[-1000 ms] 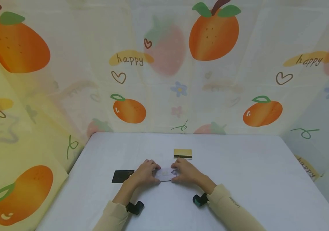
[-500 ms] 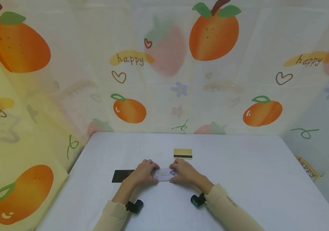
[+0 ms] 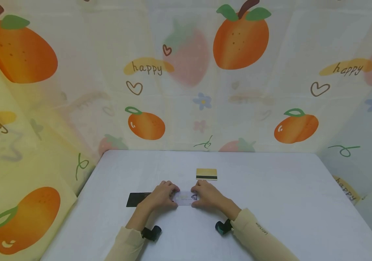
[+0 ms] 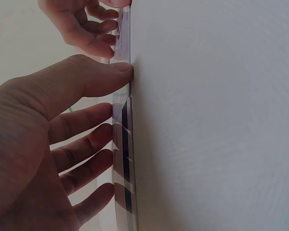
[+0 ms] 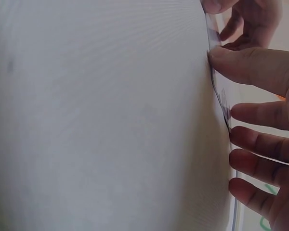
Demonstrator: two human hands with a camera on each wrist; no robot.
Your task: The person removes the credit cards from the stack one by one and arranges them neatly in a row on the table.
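A pale whitish-purple card (image 3: 184,198) lies on the white table between both hands, a small dark print near its right end. My left hand (image 3: 161,196) pinches its left end, thumb at the near edge and fingers at the far edge. On the right end, my right hand (image 3: 209,195) pinches in the same way. In the left wrist view, the thumb presses the edge of the pale card (image 4: 123,41). The right wrist view shows thumb and index fingertip at the card (image 5: 221,96), seen almost edge-on. Both card ends are partly hidden by the fingers.
A black card (image 3: 137,199) lies to the left, its right part hidden behind the left hand. Beyond the right hand lies a gold card (image 3: 206,173) with a dark stripe. A fruit-printed cloth (image 3: 186,108) hangs behind the table's far edge.
The pale card and both hands have shifted slightly left. The dark line under the card's near edge has faded, and the card now looks flat on the table. The other cards stay put.
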